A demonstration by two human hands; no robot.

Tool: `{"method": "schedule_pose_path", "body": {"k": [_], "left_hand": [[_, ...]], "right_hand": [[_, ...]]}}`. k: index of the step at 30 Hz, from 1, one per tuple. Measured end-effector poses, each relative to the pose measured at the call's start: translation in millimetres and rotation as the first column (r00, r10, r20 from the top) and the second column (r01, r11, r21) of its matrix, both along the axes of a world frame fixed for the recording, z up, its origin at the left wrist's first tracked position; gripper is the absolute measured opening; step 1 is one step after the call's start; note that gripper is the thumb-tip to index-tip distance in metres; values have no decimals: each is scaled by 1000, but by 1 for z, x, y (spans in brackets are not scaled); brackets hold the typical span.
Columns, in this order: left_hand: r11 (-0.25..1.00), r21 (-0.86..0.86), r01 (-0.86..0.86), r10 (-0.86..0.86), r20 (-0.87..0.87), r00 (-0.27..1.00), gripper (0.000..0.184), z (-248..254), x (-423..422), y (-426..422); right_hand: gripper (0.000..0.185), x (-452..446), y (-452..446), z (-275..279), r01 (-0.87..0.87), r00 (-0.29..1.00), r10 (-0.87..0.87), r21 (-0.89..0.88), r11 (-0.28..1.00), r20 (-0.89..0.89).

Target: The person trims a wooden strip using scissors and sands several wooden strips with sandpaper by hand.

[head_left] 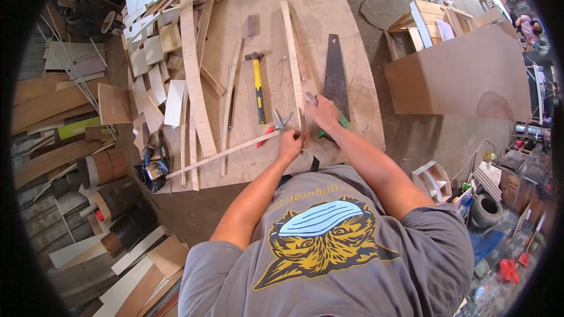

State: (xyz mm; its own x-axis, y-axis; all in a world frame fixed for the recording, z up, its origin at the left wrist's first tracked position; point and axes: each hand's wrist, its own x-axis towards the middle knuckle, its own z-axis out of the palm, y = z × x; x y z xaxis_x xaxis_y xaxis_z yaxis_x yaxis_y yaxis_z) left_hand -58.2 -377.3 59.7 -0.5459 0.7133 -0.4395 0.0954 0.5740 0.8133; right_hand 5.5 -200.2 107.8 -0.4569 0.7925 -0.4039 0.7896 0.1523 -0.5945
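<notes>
My left hand (pixel 289 145) is closed at the near end of a long, narrow wooden strip (pixel 292 58), its fingertips pinching there. My right hand (pixel 323 113), just right of the strip, grips a small flat greyish piece (pixel 311 98) whose kind I cannot make out. Beyond that hand lies a handsaw (pixel 336 73) with a green handle, partly hidden by my right forearm. Left of the strip are red-handled snips (pixel 281 121), their jaws apart, and a yellow and black hammer (pixel 258 85). A thin wooden stick (pixel 226 152) runs leftward from near my left hand.
The plywood worktop (pixel 335 0) carries piled wood offcuts (pixel 154 50) on its left side, with a long board (pixel 192 70) beside them. A small dark block (pixel 251 26) lies above the hammer. Off to the right stands a brown panel (pixel 452 76) by a wooden frame.
</notes>
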Motion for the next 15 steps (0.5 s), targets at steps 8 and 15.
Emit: {"method": "schedule_pose_path", "body": {"k": [8,15], "left_hand": [[964,232,-129,133,-5,991,38,40,5,6],[949,123,-290,147,641,753,26,103,-13,-12]], "right_hand": [[26,-22,1,-36,32,840,-317,-545,838,-439],[15,-28,-20,19,12,718,-477,-676,737,-507]]}}
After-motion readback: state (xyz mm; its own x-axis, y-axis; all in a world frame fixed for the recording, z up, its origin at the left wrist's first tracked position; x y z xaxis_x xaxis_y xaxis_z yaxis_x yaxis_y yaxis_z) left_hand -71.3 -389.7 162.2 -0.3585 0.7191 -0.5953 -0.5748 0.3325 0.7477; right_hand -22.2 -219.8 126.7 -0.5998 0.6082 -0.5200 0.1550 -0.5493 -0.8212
